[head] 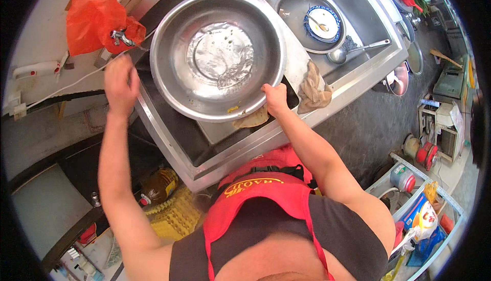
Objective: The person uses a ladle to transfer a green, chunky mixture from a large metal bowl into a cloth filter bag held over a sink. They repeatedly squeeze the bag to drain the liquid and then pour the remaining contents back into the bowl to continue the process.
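Observation:
A large stainless steel basin [220,54] rests over the left bowl of a metal sink, with a little water and yellow-green scraps inside. My right hand [276,97] grips its lower right rim. My left hand [121,83], slightly blurred, is raised left of the basin, just below a metal tap [122,38] on the wall; nothing shows in it, and its fingers are partly curled. A thin stream leaves the tap toward the basin. Under the rim near my right hand lies a brownish flat piece [252,118], perhaps a cloth. A crumpled brown cloth [315,88] lies on the sink divider.
In the right sink bowl [356,8] are a round metal pan [285,1], a blue-and-white plate [336,24] with a spoon, and a steel ladle [337,56]. An orange-red plastic bag [92,20] hangs behind the tap. A shelf unit [445,192] with packages stands lower right.

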Demonstrator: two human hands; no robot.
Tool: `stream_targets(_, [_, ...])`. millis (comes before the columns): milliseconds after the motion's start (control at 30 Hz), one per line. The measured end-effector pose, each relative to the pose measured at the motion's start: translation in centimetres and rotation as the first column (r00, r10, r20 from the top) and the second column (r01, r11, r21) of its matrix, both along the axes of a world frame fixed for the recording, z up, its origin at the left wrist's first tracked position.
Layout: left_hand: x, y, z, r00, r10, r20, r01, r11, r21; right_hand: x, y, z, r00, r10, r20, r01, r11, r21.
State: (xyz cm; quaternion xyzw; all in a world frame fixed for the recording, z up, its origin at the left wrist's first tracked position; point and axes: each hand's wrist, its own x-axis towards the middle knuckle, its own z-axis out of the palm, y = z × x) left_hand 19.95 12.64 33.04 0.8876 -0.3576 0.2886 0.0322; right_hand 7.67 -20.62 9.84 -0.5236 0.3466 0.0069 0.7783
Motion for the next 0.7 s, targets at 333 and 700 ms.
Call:
stream_targets(333, [-20.1, -12.7, -17.7, 0.293, -0.045, -0.955, -0.741, 0.621, -0.257, -1.8, -0.6, 0.7, 0.987, -0.123, 0.103, 0.145, 0.958, -0.248])
stream_targets(700, [-20.3, -14.1, -21.7, 0.369, -0.155, -0.916, -0.696, 0.607, -0.383, -2.2, -1.0, 0.2, 0.968, -0.152, 0.198, 0.206, 0.936, -0.287])
